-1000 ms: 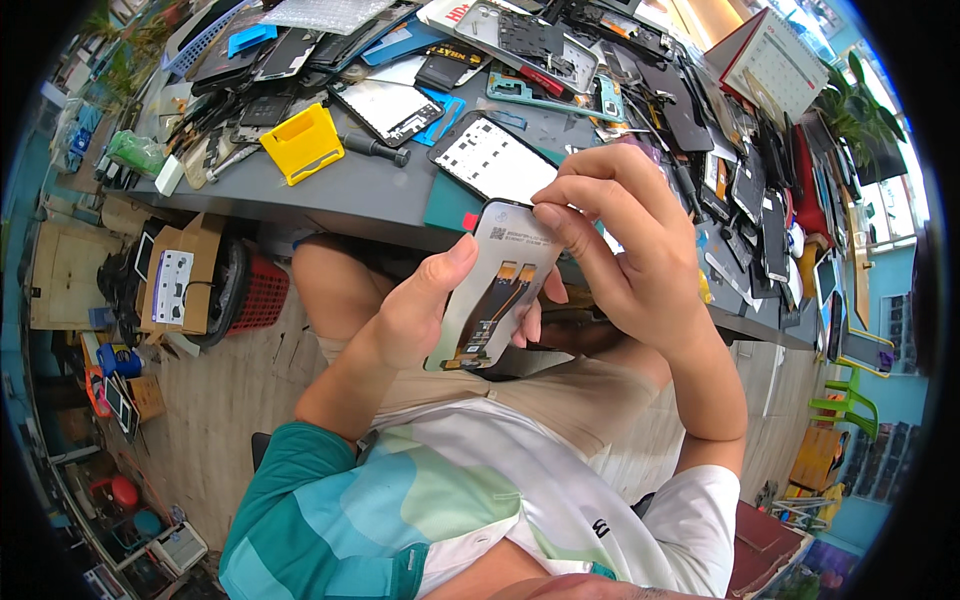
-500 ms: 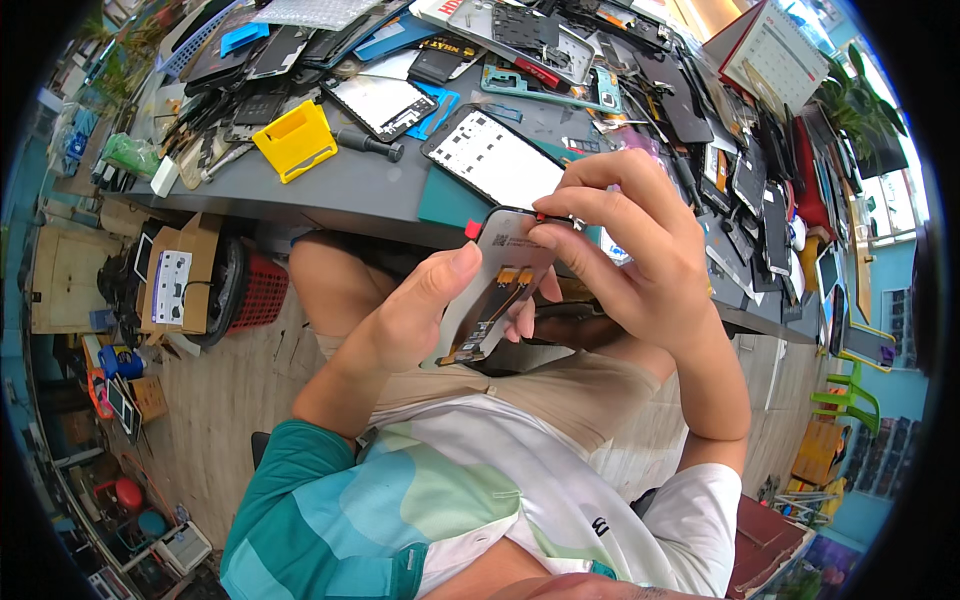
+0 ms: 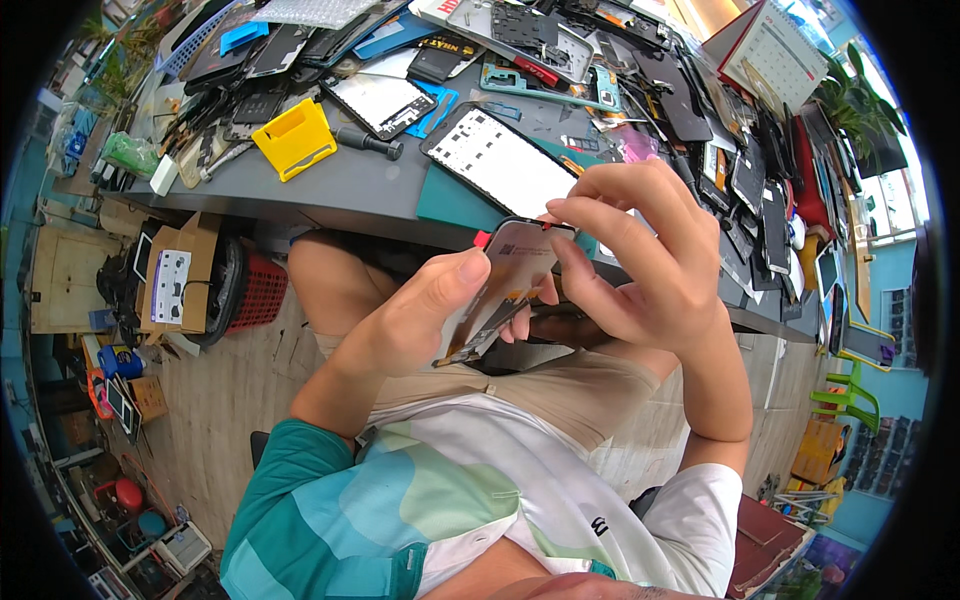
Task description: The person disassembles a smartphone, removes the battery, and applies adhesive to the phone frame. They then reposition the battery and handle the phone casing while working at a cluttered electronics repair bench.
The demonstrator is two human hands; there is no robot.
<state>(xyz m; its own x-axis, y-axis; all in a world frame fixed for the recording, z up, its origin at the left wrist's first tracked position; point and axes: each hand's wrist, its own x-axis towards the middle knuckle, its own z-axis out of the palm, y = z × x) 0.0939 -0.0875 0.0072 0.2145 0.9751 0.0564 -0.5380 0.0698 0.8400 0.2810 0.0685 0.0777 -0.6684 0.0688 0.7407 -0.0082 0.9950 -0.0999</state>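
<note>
My left hand (image 3: 425, 310) is closed on a phone screen (image 3: 512, 265), holding it tilted above my lap by its long edges. Its grey back faces me, with a flex cable toward the lower end. A red tab (image 3: 481, 239) sticks out at its upper left corner, and a smaller red piece sits on the top edge. My right hand (image 3: 645, 260) is at that top edge, index fingertip beside it, thumb apart and nothing visible between them. Just beyond lies a phone frame (image 3: 500, 162) with a white inner face, on a dark green mat (image 3: 445, 196).
A yellow plastic holder (image 3: 296, 140) and a dark screwdriver-like tool (image 3: 368, 143) lie on the grey desk (image 3: 230, 180). Phone parts are heaped along the back and right. A desk calendar (image 3: 775, 55) stands far right. Below left are a cardboard box (image 3: 205, 250) and red basket (image 3: 262, 290).
The thumb and index finger of my right hand have parted from their pinch on a small shiny piece at the screen's top edge. The screen has tilted slightly and shifted a little lower.
</note>
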